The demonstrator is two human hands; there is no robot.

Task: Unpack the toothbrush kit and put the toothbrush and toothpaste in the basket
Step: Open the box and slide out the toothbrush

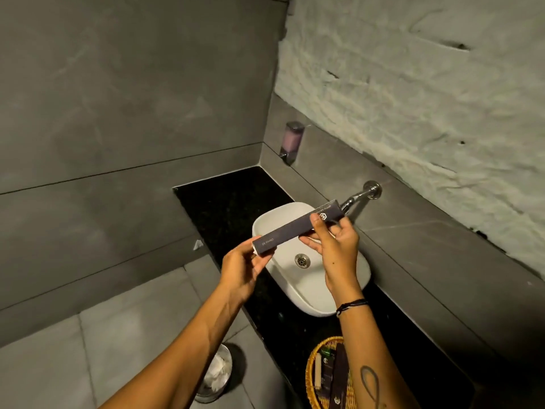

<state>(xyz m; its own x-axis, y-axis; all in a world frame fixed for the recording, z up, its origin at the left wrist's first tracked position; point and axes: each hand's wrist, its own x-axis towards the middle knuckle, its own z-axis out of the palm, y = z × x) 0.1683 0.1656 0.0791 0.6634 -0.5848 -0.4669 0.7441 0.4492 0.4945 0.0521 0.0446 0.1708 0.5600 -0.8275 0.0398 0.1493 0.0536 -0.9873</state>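
A long dark toothbrush kit box (298,227) is held level above the white sink. My left hand (244,267) grips its near-left end, where a white flap shows at the fingertips. Around the box's far-right part close the fingers of my right hand (333,246). The woven basket (312,376) stands on the black counter at the bottom, partly hidden by my right forearm, with a few dark packets inside. Toothbrush and toothpaste are not visible.
A white basin (283,214) sits on the black countertop (230,196), with a chrome wall tap (361,196) behind it. A soap dispenser (292,141) hangs on the wall. A metal bin (216,376) with crumpled paper stands on the floor at left.
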